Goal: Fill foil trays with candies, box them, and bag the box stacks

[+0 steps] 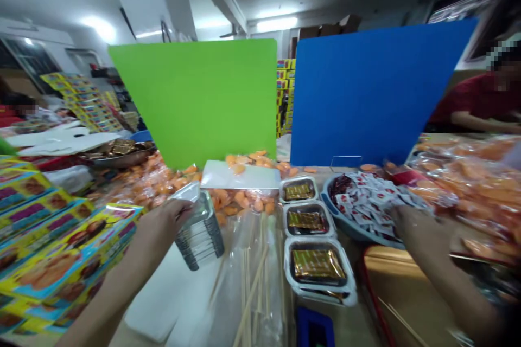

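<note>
My left hand (173, 218) is closed at the rim of a foil tray (189, 194), the top one of a tall nested stack of foil trays (201, 238). At the right, my right hand (415, 227) reaches to the edge of a blue-grey bowl (350, 227) heaped with small white and red sachets (370, 200). Its fingertips are blurred among the sachets, so what they grip is unclear. Between my hands, three foil trays (317, 263) stand in a row, each with a gold packet inside. Thin wooden sticks (254, 282) lie on clear plastic left of them.
Yellow printed boxes (69, 260) are piled at left. Green (203, 103) and blue (374, 92) panels stand behind orange pieces in clear wrap (244, 203). A gold-coloured tray (394, 287) lies near right; a person in dark red (468, 100) sits beyond.
</note>
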`<action>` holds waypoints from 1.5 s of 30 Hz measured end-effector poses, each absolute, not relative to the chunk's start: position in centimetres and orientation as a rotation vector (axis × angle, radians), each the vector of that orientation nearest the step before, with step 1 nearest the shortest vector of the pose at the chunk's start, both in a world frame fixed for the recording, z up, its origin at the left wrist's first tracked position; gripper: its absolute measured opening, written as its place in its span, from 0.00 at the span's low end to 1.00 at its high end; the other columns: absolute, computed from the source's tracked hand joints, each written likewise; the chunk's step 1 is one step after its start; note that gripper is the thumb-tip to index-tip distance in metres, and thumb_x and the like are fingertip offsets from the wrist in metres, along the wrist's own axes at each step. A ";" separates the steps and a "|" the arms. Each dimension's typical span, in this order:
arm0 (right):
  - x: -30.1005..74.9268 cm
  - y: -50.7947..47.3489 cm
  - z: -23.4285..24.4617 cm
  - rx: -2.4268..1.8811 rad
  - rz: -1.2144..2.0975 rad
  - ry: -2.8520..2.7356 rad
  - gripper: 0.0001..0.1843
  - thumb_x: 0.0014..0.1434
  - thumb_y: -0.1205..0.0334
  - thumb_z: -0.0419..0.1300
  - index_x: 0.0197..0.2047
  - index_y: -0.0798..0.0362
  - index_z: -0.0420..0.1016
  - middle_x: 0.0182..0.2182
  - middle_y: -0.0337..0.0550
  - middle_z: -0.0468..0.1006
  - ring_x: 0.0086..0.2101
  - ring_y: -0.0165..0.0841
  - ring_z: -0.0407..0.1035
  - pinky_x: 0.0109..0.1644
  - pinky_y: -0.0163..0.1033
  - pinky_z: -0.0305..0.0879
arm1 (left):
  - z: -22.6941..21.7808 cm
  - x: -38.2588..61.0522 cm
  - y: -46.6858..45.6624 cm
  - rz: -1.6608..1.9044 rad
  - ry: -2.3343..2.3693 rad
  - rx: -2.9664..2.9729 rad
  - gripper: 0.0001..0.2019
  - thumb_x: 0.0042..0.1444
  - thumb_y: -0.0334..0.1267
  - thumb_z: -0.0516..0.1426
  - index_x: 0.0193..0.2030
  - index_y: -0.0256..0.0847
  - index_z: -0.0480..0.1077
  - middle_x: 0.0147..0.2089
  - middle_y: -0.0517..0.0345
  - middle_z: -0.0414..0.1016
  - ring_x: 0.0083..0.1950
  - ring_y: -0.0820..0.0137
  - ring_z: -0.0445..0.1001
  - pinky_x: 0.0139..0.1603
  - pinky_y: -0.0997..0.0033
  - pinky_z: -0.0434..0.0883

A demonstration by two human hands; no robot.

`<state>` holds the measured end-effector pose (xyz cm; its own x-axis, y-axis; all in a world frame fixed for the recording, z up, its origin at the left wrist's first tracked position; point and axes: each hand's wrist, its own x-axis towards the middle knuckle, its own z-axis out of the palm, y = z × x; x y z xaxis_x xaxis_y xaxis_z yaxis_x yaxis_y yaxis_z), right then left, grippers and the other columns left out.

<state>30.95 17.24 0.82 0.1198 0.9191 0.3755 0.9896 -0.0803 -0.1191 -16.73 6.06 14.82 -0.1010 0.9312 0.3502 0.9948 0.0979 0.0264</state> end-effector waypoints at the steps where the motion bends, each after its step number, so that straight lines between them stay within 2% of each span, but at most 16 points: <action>1: 31.4 17.1 0.7 -2.052 -0.278 -1.789 0.22 0.63 0.59 0.39 0.25 0.50 0.68 0.28 0.55 0.76 0.34 0.48 0.69 0.33 0.49 0.55 | 15.0 -16.6 5.9 -0.357 -2.125 -1.908 0.15 0.58 0.45 0.48 0.37 0.40 0.73 0.37 0.53 0.79 0.38 0.62 0.77 0.36 0.70 0.68; 4: 32.4 16.6 0.8 -2.022 -0.139 -1.634 0.23 0.61 0.51 0.37 0.24 0.47 0.65 0.21 0.49 0.70 0.26 0.46 0.67 0.29 0.47 0.54 | 15.3 -16.6 5.2 -0.331 -2.087 -1.849 0.15 0.59 0.45 0.48 0.38 0.40 0.73 0.37 0.54 0.79 0.38 0.62 0.77 0.35 0.71 0.68; 6: 32.4 16.0 1.5 -1.992 -0.037 -1.535 0.22 0.60 0.47 0.38 0.26 0.47 0.65 0.20 0.47 0.67 0.24 0.45 0.65 0.27 0.47 0.54 | 15.3 -16.4 4.7 -0.409 -1.963 -1.885 0.15 0.60 0.44 0.48 0.38 0.40 0.72 0.37 0.54 0.79 0.37 0.63 0.77 0.34 0.70 0.68; 7: 32.1 15.5 2.1 -1.951 0.000 -1.469 0.22 0.58 0.45 0.39 0.27 0.47 0.66 0.21 0.47 0.68 0.25 0.44 0.65 0.28 0.47 0.55 | 15.2 -16.0 4.5 -0.463 -1.847 -1.951 0.14 0.61 0.44 0.48 0.37 0.40 0.72 0.36 0.54 0.79 0.37 0.64 0.77 0.36 0.70 0.69; 9: 30.5 14.2 4.1 -1.796 0.089 -1.346 0.21 0.56 0.44 0.44 0.31 0.49 0.69 0.24 0.48 0.71 0.28 0.44 0.66 0.30 0.46 0.59 | 14.7 -14.5 4.6 -0.535 -1.541 -2.188 0.12 0.62 0.39 0.48 0.38 0.41 0.71 0.36 0.56 0.78 0.38 0.68 0.76 0.47 0.66 0.69; 12: 26.3 11.8 7.8 -1.495 0.292 -1.312 0.18 0.55 0.46 0.50 0.33 0.50 0.72 0.28 0.44 0.76 0.31 0.39 0.69 0.34 0.43 0.64 | 13.1 -10.7 5.4 -0.587 -1.108 -2.545 0.12 0.62 0.29 0.46 0.38 0.42 0.70 0.35 0.61 0.77 0.38 0.74 0.75 0.64 0.59 0.56; 16: 21.2 10.8 10.6 -1.159 0.441 -1.758 0.16 0.61 0.52 0.49 0.37 0.48 0.76 0.35 0.39 0.79 0.37 0.34 0.71 0.44 0.38 0.64 | 10.3 -5.7 7.1 -0.627 -0.802 -2.735 0.14 0.61 0.24 0.45 0.34 0.40 0.68 0.32 0.61 0.76 0.37 0.75 0.73 0.68 0.53 0.48; 18: 20.7 12.3 10.2 -1.268 0.407 -1.902 0.19 0.64 0.54 0.44 0.41 0.47 0.75 0.39 0.38 0.79 0.40 0.31 0.71 0.45 0.35 0.63 | 9.1 -4.7 7.9 -0.640 -0.729 -2.782 0.13 0.61 0.24 0.44 0.35 0.39 0.68 0.33 0.60 0.76 0.39 0.74 0.74 0.68 0.52 0.47; 21: 22.1 16.6 7.7 -1.766 0.243 -1.883 0.21 0.65 0.59 0.40 0.41 0.52 0.74 0.39 0.42 0.78 0.40 0.31 0.71 0.42 0.34 0.63 | 7.9 -4.8 8.7 -0.733 -0.717 -2.792 0.13 0.62 0.25 0.44 0.37 0.39 0.67 0.36 0.57 0.75 0.42 0.74 0.73 0.68 0.53 0.47; 25: 23.4 22.2 3.0 -2.052 0.201 -1.927 0.13 0.60 0.64 0.51 0.34 0.56 0.77 0.38 0.50 0.78 0.41 0.37 0.71 0.42 0.38 0.62 | 7.0 -6.0 9.2 -0.817 -0.739 -2.811 0.15 0.64 0.26 0.42 0.36 0.39 0.67 0.37 0.57 0.75 0.45 0.74 0.72 0.69 0.56 0.44; 27: 23.0 23.9 1.0 -2.153 0.204 -1.965 0.10 0.59 0.62 0.55 0.35 0.58 0.76 0.39 0.50 0.78 0.41 0.37 0.71 0.44 0.41 0.64 | 6.6 -6.5 9.3 -0.810 -0.739 -2.835 0.14 0.64 0.27 0.42 0.37 0.38 0.67 0.37 0.56 0.75 0.47 0.74 0.72 0.69 0.57 0.44; 30: 21.9 25.3 -0.9 -2.266 0.189 -1.973 0.13 0.60 0.56 0.56 0.39 0.58 0.74 0.41 0.47 0.76 0.42 0.35 0.70 0.48 0.47 0.64 | 6.1 -7.0 9.4 -0.781 -0.740 -2.870 0.14 0.65 0.29 0.42 0.39 0.38 0.68 0.39 0.56 0.75 0.49 0.73 0.71 0.70 0.57 0.41; 36: 21.6 25.9 -1.1 -2.275 0.145 -1.947 0.14 0.61 0.55 0.54 0.41 0.57 0.73 0.43 0.46 0.76 0.46 0.36 0.68 0.52 0.50 0.61 | 6.0 -7.0 9.7 -0.844 -0.690 -2.885 0.13 0.65 0.28 0.42 0.40 0.39 0.68 0.39 0.56 0.75 0.50 0.74 0.70 0.70 0.60 0.41; 42: 23.6 23.9 0.3 -2.284 0.092 -1.767 0.16 0.62 0.66 0.45 0.43 0.57 0.73 0.42 0.53 0.77 0.45 0.40 0.70 0.45 0.44 0.59 | 5.5 -6.3 10.1 -0.834 -0.675 -2.914 0.12 0.64 0.27 0.44 0.41 0.39 0.67 0.39 0.55 0.75 0.49 0.73 0.71 0.70 0.57 0.42; 45: 25.1 22.9 1.0 -2.319 0.101 -1.661 0.17 0.62 0.66 0.44 0.42 0.57 0.73 0.41 0.54 0.77 0.45 0.41 0.70 0.44 0.43 0.58 | 5.0 -5.7 10.4 -0.870 -0.645 -2.916 0.12 0.64 0.28 0.43 0.39 0.39 0.67 0.38 0.56 0.75 0.47 0.73 0.71 0.69 0.56 0.42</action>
